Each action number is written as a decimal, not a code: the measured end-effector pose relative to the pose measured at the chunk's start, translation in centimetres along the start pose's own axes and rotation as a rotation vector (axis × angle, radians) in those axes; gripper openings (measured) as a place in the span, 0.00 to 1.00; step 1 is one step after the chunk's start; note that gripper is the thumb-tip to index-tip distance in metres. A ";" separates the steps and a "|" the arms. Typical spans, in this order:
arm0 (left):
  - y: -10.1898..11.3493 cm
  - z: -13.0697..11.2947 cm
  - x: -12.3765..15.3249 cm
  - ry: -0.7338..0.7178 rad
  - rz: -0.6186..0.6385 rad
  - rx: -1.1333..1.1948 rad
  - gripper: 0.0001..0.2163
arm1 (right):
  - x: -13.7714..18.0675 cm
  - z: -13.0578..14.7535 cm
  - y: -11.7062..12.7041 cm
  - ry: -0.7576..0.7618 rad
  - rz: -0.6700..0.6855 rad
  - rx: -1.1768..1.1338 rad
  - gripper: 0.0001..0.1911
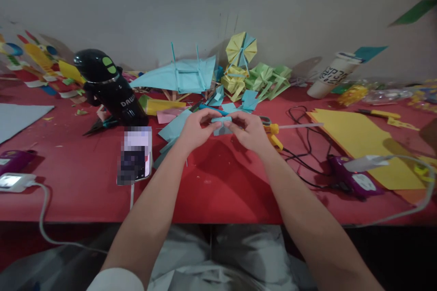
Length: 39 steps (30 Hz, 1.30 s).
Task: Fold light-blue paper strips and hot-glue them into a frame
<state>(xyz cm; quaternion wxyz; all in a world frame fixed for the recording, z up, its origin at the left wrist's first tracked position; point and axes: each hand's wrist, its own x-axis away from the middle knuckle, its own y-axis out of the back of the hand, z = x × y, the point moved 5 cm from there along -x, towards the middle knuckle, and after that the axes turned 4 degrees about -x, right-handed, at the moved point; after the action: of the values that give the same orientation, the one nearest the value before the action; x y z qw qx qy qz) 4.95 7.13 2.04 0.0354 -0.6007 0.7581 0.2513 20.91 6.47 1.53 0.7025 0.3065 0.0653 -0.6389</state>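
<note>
A small piece of light blue paper (222, 126) is held above the red table (218, 191), pinched from both sides. My left hand (200, 126) grips its left side, thumb at the front and fingers behind. On the right side, my right hand (247, 128) pinches it the same way. The paper's far side is partly hidden by the fingers. Light blue paper sheets (175, 126) lie left of my left hand. Just behind both hands are folded blue paper pieces (250, 100).
Folded green and yellow paper models (261, 77) stand against the wall. At left are a black bottle (116, 86) and a phone (134, 154). On the right lie yellow sheets (362, 145), a purple glue gun (355, 177), a yellow-handled screwdriver (273, 128) and black cables. A white cup (332, 75) leans behind.
</note>
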 end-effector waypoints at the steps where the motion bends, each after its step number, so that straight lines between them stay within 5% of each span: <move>1: 0.1 0.0 0.0 0.005 -0.009 -0.016 0.07 | 0.0 0.0 0.0 -0.006 0.003 -0.004 0.09; 9: 0.3 0.0 -0.1 0.003 -0.068 -0.126 0.08 | 0.2 0.4 -0.4 0.077 0.042 0.090 0.12; 19: 0.0 -0.5 0.3 -0.054 0.014 -0.236 0.11 | 0.3 0.3 -1.0 0.096 0.118 0.142 0.05; 39: -0.5 -0.7 0.5 -0.127 0.018 -0.272 0.12 | 0.2 0.9 -0.5 0.153 0.071 0.208 0.05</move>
<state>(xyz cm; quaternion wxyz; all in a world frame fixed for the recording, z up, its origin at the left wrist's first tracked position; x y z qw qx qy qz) 5.46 6.35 2.29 -0.0006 -0.5760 0.7188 0.3893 20.19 5.80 2.00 0.6820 0.4277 0.0409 -0.5918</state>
